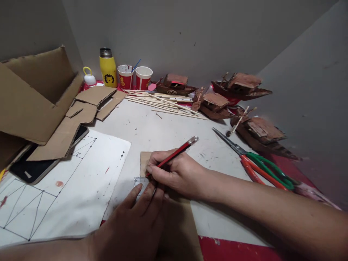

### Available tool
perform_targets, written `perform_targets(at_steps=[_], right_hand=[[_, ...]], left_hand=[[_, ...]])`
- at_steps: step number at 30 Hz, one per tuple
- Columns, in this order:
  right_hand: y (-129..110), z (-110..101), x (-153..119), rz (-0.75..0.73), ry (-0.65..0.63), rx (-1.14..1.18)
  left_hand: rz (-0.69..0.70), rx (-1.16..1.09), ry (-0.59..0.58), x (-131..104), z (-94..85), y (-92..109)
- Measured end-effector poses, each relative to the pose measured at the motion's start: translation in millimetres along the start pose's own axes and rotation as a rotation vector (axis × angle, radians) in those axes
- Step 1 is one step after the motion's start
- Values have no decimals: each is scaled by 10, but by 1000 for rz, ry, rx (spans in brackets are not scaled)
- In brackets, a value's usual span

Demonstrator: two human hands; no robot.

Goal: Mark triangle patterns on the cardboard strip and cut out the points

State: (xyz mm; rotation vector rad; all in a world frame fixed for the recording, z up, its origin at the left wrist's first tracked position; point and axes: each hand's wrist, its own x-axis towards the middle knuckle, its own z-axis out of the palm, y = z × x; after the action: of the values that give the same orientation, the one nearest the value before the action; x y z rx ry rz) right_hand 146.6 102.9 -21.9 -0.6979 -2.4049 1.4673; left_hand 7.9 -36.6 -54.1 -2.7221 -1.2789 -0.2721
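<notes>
My right hand (174, 170) is closed around a red and black pencil (176, 152), its tip low at the edge of a clear ruler (139, 180). With its fingers on the ruler, my left hand (141, 214) holds it down against a piece of brown cardboard (185, 221). The cardboard runs under both hands toward the front edge, and its far corner shows beyond the ruler. Most of the ruler is hidden under my left fingers. The exact spot where the pencil tip touches cannot be made out.
A drawn sheet (81, 188), a phone (35, 170), cardboard scraps (92, 96) and a cardboard box (32, 101) lie left. Behind are a yellow bottle (108, 70), paper cups (144, 78) and thin sticks (163, 101). Scissors (252, 163) and several brown model boats (261, 134) stand right.
</notes>
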Motion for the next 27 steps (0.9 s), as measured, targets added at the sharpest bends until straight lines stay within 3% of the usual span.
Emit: perform_targets(at_steps=[9, 27], right_hand=[[4, -121, -75, 42, -29, -74], [59, -292, -308, 136, 10, -80]], left_hand=[[-58, -20, 36, -102, 225, 67], [-63, -1, 116, -87, 255, 63]])
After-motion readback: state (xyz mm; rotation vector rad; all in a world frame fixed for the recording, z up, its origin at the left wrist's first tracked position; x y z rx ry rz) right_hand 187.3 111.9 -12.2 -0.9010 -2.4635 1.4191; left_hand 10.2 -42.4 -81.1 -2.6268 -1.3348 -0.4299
